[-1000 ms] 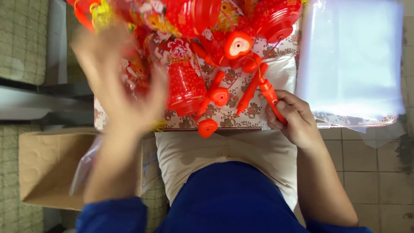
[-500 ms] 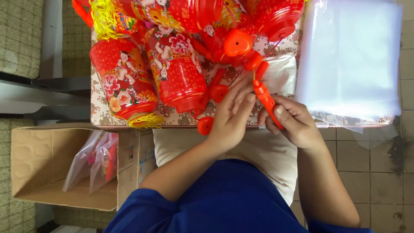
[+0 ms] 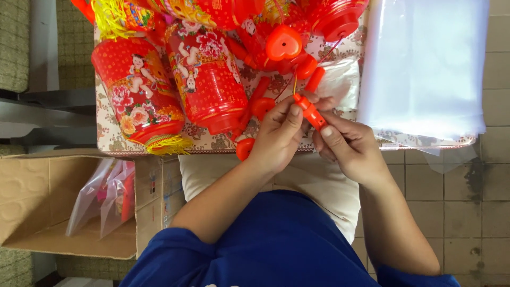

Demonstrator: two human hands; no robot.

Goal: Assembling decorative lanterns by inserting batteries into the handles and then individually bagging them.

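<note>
Both forearms are bare below blue sleeves and reach forward, converging at centre. The left hand (image 3: pixel 276 135) is angled inward, fingers (image 3: pixel 291 118) curled and pinched together at the tips. The right hand (image 3: pixel 348 146) faces it, thumb extended forward, remaining fingers folded underneath. The two hands are touching.
</note>
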